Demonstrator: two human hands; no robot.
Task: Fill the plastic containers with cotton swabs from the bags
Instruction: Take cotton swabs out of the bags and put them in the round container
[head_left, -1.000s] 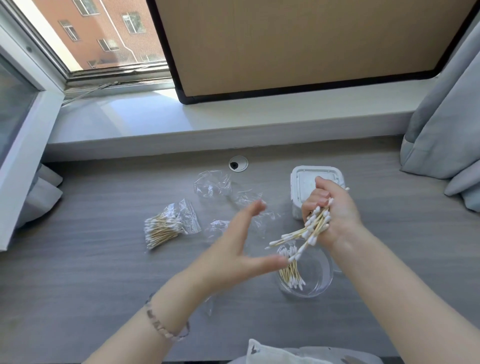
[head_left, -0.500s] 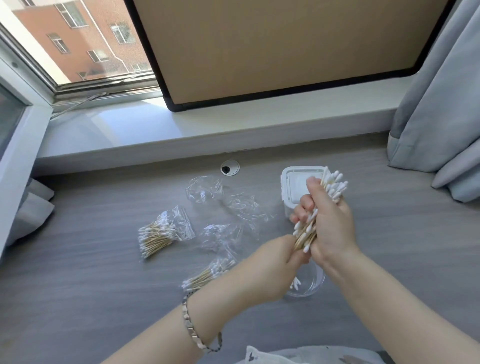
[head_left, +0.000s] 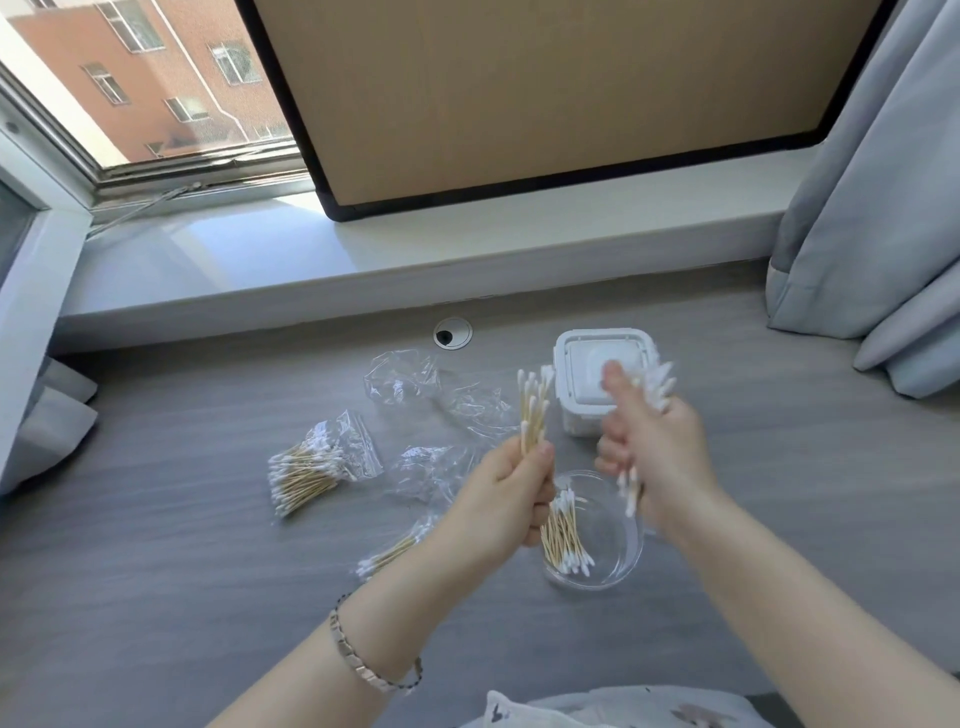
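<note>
On the grey desk (head_left: 208, 571), approx. 5 o'clock of centre, clear round plastic container (head_left: 626, 558) sits btwn fists: L hand (head_left: 506, 493), nearer, at its 10, grips wooden-stick cotton swabs (head_left: 534, 410) upright, axis 12–6; R hand (head_left: 660, 457), at its 1, clutches a blurred bundle (head_left: 662, 389).

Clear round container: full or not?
Not full. The clear round container holds one small bunch of cotton swabs at its left side; the rest is bare.

Grey desk (head_left: 156, 597) below sunlit window (head_left: 156, 88), curtain (head_left: 883, 182) right
</note>
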